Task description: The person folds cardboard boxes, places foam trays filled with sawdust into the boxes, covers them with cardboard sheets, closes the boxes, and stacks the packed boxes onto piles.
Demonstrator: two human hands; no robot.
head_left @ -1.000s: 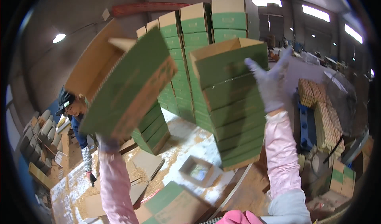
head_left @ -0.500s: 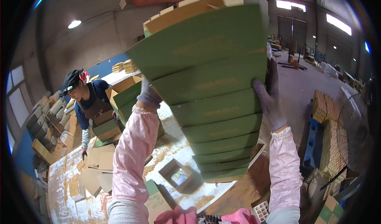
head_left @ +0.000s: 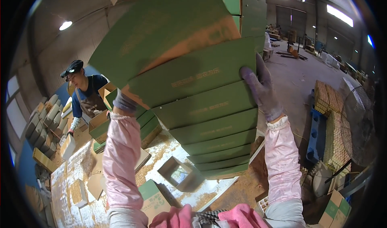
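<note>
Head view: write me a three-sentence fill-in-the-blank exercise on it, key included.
1. The boxes stacked beside the person's right hand are mainly coloured ____.
2. The sleeve covers next to the person's hands are coloured ____.
3. The co-worker is toward the picture's ____ edge.

Missing words: green; pink; left.

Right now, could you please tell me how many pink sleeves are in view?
2: the left sleeve, below the left hand, and the right sleeve, below the right hand. None seems hidden.
</note>
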